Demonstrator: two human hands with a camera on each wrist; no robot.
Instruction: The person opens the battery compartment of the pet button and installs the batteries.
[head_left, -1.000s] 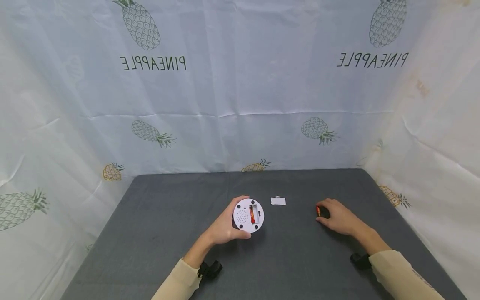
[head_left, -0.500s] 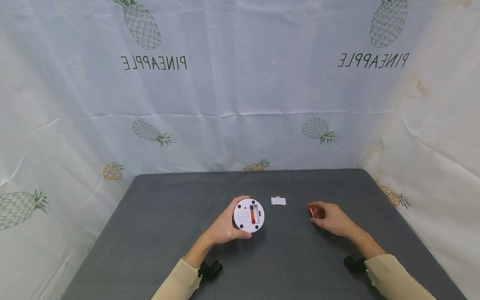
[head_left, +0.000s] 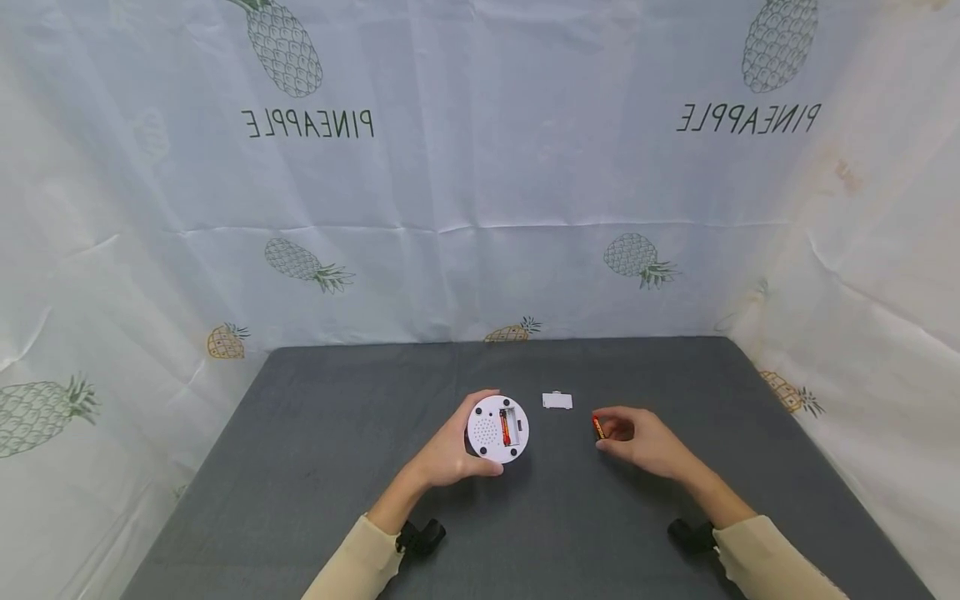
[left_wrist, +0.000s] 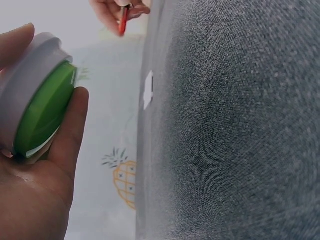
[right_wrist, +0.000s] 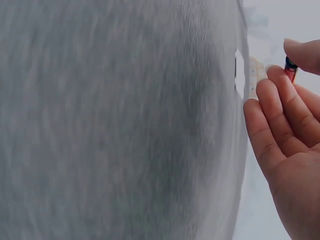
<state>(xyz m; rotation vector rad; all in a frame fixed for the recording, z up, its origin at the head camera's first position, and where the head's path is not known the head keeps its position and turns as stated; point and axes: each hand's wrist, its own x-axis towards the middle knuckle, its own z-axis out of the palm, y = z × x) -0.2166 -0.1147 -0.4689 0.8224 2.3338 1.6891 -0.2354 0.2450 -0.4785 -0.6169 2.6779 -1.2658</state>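
My left hand point(head_left: 448, 450) grips a round white device point(head_left: 487, 433) by its edge, its underside with small dark feet and a grid of holes facing up. The device's battery compartment is uncovered; a red battery point(head_left: 505, 427) lies in its left slot, and the right slot is bare. From the left wrist, the device's green side point(left_wrist: 47, 110) shows against the fingers. To the right, my right hand point(head_left: 648, 446) pinches a second red battery point(head_left: 598, 427) between thumb and fingertips, above the table. In the right wrist view this battery point(right_wrist: 291, 69) is mostly hidden by the fingers.
A small white battery cover point(head_left: 557, 401) lies on the dark grey table point(head_left: 360, 417), behind and between the hands. White curtains point(head_left: 480, 183) printed with pineapples hang behind the table and at both sides. Each wrist carries a black camera mount point(head_left: 422, 537).
My right hand has moved left toward the device, carrying the battery, which has come into clearer view at the fingertips. The left hand and the device have stayed in place.
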